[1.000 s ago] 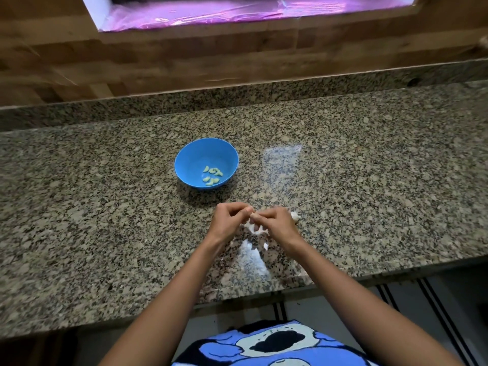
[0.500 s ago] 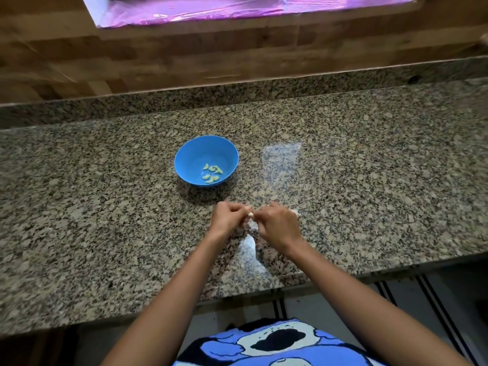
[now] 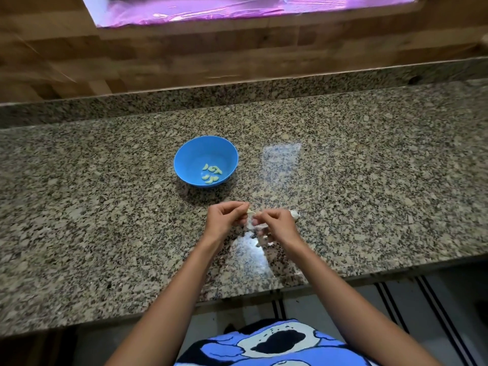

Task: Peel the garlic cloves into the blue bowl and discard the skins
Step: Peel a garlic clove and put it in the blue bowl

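Note:
A blue bowl (image 3: 190, 157) stands on the granite counter and holds several pale peeled garlic cloves (image 3: 211, 172). Just in front of the bowl, my left hand (image 3: 225, 220) and my right hand (image 3: 277, 224) meet over the counter. Both pinch one small garlic clove (image 3: 250, 212) between their fingertips. White garlic skins (image 3: 254, 227) lie on the counter beneath the hands. More unpeeled garlic (image 3: 295, 214) shows behind my right hand, partly hidden.
The granite counter (image 3: 369, 180) runs left to right, with a raised granite ledge (image 3: 237, 91) and a wooden wall behind it. Its front edge lies near my body, with a striped floor mat (image 3: 396, 299) below.
The hands have stayed together in front of the bowl, fingers working slightly on the clove. The view has shifted a little; the bowl has not moved.

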The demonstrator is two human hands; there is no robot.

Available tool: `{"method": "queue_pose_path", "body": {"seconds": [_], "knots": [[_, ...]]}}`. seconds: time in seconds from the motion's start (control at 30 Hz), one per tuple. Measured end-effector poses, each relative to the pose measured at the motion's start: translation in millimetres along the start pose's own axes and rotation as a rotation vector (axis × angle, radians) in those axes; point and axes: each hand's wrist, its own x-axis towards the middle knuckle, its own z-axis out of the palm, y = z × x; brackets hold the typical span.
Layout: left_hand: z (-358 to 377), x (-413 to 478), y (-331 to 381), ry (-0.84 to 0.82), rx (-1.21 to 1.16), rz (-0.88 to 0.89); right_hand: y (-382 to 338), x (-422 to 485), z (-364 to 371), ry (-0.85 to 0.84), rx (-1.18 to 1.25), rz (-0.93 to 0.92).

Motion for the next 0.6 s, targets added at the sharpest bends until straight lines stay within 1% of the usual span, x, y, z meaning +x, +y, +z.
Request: {"method": "queue_pose_path", "body": {"seconds": [0.1, 0.17, 0.23, 0.3, 0.37, 0.4, 0.43, 0.5, 0.6], "knots": [[1, -3, -1, 0.019, 0.001, 0.020, 5, -1, 3, 0.008, 0.068, 0.001], [0, -4, -2, 0.024, 0.017, 0.014, 6, -1, 7, 0.037, 0.028, -0.021], [-1, -4, -4, 0.020, 0.044, 0.018, 8, 0, 10, 0.078, -0.061, -0.061], [-2, -4, -6, 0.026, 0.091, 0.038, 9, 1, 11, 0.100, -0.245, -0.159], [-1, -5, -7, 0.032, 0.177, 0.084, 11, 3, 11, 0.101, -0.527, -0.312], [-1, -6, -8, 0.028, 0.232, 0.120, 10, 4, 11, 0.110, -0.646, -0.356], [0, -6, -10, 0.022, 0.290, 0.156, 10, 4, 11, 0.130, -0.708, -0.363], [0, -5, -11, 0.035, 0.379, 0.210, 10, 5, 12, 0.166, -0.718, -0.337], [-1, -2, -9, 0.074, 0.370, 0.210, 11, 5, 15, 0.186, -0.606, -0.303]]}}
